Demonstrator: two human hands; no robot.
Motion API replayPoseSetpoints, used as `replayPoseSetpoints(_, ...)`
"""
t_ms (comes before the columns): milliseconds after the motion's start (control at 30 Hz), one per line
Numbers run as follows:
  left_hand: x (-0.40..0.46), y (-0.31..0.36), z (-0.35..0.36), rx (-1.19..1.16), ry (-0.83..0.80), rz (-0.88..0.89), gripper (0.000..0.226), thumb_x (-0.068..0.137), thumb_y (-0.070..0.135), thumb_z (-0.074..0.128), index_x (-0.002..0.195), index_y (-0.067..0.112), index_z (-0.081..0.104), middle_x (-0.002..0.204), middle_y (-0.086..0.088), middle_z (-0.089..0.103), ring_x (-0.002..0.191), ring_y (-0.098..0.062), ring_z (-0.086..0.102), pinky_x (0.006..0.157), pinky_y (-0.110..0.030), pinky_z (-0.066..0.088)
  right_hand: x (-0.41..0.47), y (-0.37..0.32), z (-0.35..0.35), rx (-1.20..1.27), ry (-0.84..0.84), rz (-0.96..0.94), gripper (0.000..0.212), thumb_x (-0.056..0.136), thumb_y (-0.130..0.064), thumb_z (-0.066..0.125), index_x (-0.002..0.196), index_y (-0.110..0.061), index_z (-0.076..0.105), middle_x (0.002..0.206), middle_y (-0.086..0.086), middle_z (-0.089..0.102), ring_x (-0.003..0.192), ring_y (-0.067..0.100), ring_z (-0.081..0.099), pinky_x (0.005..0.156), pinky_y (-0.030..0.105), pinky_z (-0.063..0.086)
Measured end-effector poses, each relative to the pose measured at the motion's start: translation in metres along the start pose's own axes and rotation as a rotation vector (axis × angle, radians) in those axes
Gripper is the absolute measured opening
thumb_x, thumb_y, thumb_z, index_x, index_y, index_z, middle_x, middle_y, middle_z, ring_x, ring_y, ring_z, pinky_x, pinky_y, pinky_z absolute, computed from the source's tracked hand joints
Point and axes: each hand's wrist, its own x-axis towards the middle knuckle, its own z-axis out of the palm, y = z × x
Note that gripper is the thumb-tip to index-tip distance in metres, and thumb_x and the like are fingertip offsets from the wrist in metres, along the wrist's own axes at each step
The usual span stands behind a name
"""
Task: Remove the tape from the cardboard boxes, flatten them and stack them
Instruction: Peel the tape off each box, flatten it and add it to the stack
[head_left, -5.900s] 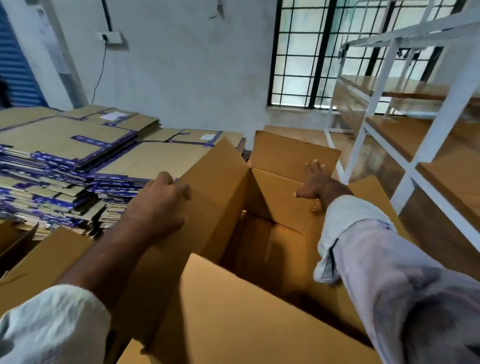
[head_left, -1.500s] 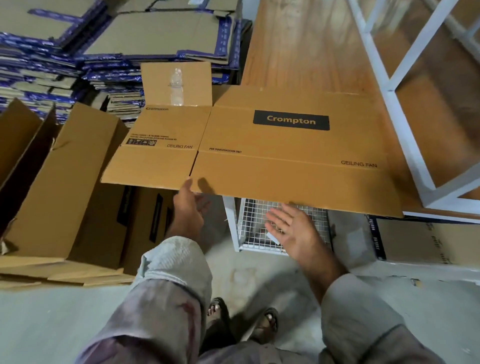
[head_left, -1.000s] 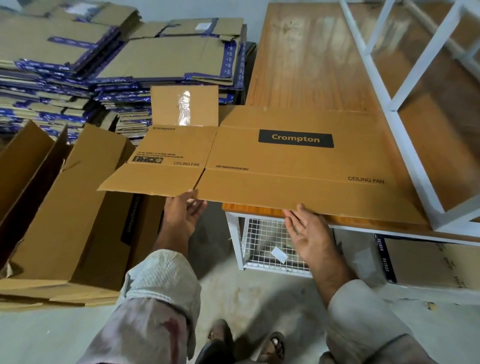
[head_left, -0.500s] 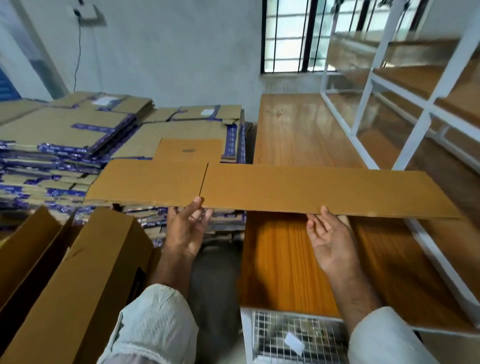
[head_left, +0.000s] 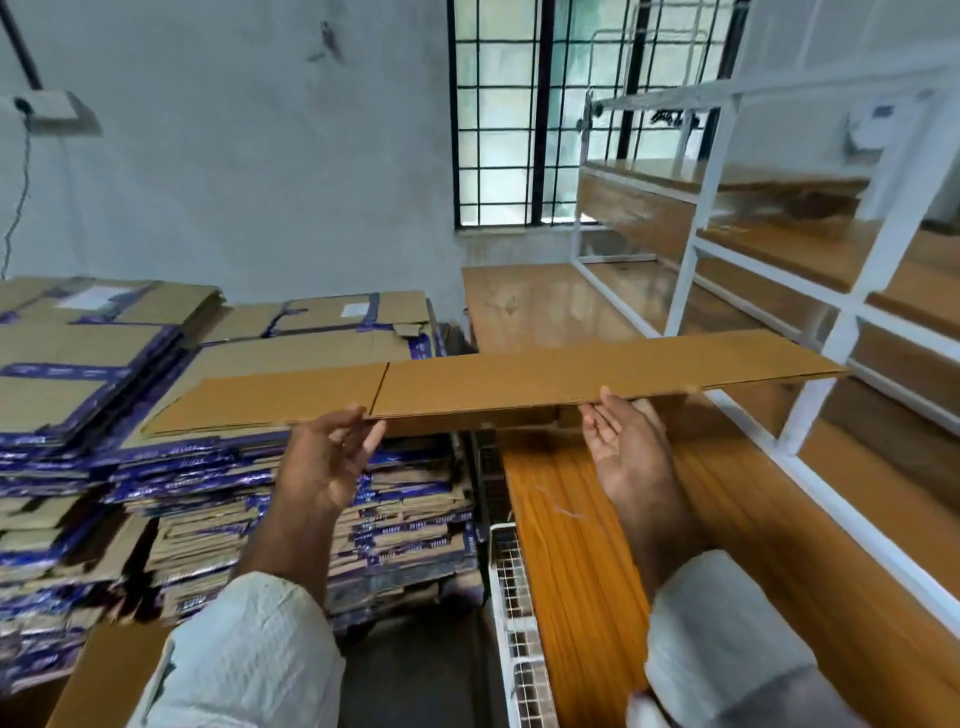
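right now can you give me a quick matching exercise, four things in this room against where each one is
Things:
1. flattened cardboard box
2. stacks of flattened boxes
3. barred window
4. white shelf rack

Places:
A. in the far wall
B. along the right side
C. held up level on both hands
D. piled at the left

Pairs: 1-C, 2-D, 3-A, 4-B

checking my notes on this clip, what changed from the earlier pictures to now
The open carton was collapsed into a flattened box, laid on the wooden table, then lifted off it. Now it is held level above the table, left hand and right hand under its near edge with fingers mostly straight. The stacks of flattened boxes and the white rack stayed put.
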Motion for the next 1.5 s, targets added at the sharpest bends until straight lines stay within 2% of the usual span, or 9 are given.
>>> replayPoseSetpoints(200,0.047,0.019,0.018,-0.061,0.005,-0.014,0.016,0.093,-0.011,0.055,0.107,-0.006,0.060,0.115,-0.021,0.061,0.109,-0.032,0.067,0.068,-0.037,0.064,0.050,0.013,0.029,-0.011,0.045,0.011,0.007,0.100,0.000,0.060,0.103,-0.007,0.059,0.112,0.015,0.064,0.110,0.029,0.062,0.083,0.028,0.054)
replayPoseSetpoints(500,0.194,0.017,0.053,-0.049,-0.021,-0.088,0.012,0.097,-0.006,0.055,0.109,-0.006,0.059,0.126,-0.019,0.060,0.105,-0.034,0.067,0.065,-0.042,0.064,0.201,0.035,0.069,-0.009,0.024,0.000,0.008,0.100,0.002,0.058,0.103,-0.006,0.055,0.112,0.014,0.060,0.107,0.026,0.060,0.078,0.026,0.052)
replayPoseSetpoints(733,0.393,-0.017,0.109,-0.037,-0.032,-0.110,0.054,0.098,-0.003,0.056,0.150,0.007,0.041,0.142,-0.020,0.053,0.113,-0.033,0.065,0.064,-0.041,0.063,0.408,0.054,0.099,-0.034,0.052,0.058,0.010,0.099,0.001,0.060,0.102,-0.007,0.056,0.114,0.015,0.061,0.103,0.025,0.062,0.081,0.030,0.053)
replayPoseSetpoints(833,0.472,-0.046,0.130,0.003,0.026,-0.145,0.045,0.100,-0.002,0.053,0.145,-0.001,0.044,0.143,-0.020,0.053,0.113,-0.032,0.065,0.074,-0.040,0.061,0.492,0.071,0.093,-0.107,0.109,0.086,0.009,0.100,-0.002,0.060,0.098,-0.007,0.053,0.110,0.016,0.062,0.101,0.025,0.064,0.083,0.030,0.054)
replayPoseSetpoints(933,0.531,-0.077,0.146,0.102,0.092,-0.183,0.034,0.103,-0.002,0.050,0.136,-0.006,0.049,0.133,-0.021,0.057,0.090,-0.030,0.072,0.060,-0.034,0.062,0.557,0.090,0.077,-0.170,0.235,0.101,0.005,0.101,-0.002,0.058,0.098,-0.001,0.055,0.105,0.021,0.062,0.093,0.027,0.066,0.078,0.032,0.054)
replayPoseSetpoints(1067,0.575,-0.112,0.156,0.234,0.198,-0.289,0.011,0.103,-0.006,0.049,0.096,-0.006,0.057,0.101,-0.021,0.062,0.072,-0.029,0.071,0.062,-0.032,0.063,0.607,0.112,0.048,-0.181,0.399,0.158,0.032,0.097,0.005,0.059,0.129,0.009,0.053,0.125,0.028,0.061,0.106,0.033,0.065,0.077,0.035,0.054)
replayPoseSetpoints(1167,0.596,-0.128,0.162,0.294,0.210,-0.353,0.010,0.101,-0.008,0.050,0.101,-0.008,0.060,0.106,-0.025,0.065,0.089,-0.033,0.068,0.061,-0.031,0.063,0.626,0.113,0.034,-0.212,0.437,0.197,0.031,0.100,0.008,0.051,0.130,0.013,0.051,0.134,0.029,0.057,0.116,0.036,0.062,0.086,0.037,0.057)
replayPoseSetpoints(1333,0.629,-0.132,0.157,0.415,0.251,-0.356,0.013,0.100,-0.011,0.049,0.106,-0.011,0.059,0.110,-0.030,0.067,0.099,-0.037,0.068,0.058,-0.029,0.063,0.650,0.127,0.030,-0.254,0.476,0.240,0.038,0.101,0.012,0.047,0.139,0.011,0.044,0.126,0.029,0.059,0.119,0.037,0.062,0.067,0.028,0.061)
replayPoseSetpoints(1500,0.636,-0.141,0.139,0.430,0.209,-0.354,0.024,0.104,-0.004,0.046,0.124,-0.014,0.055,0.114,-0.033,0.068,0.097,-0.035,0.071,0.064,-0.032,0.062,0.661,0.132,0.027,-0.440,0.436,0.263,0.045,0.099,0.010,0.053,0.143,0.008,0.042,0.102,0.012,0.057,0.089,0.023,0.063,0.062,0.027,0.062)
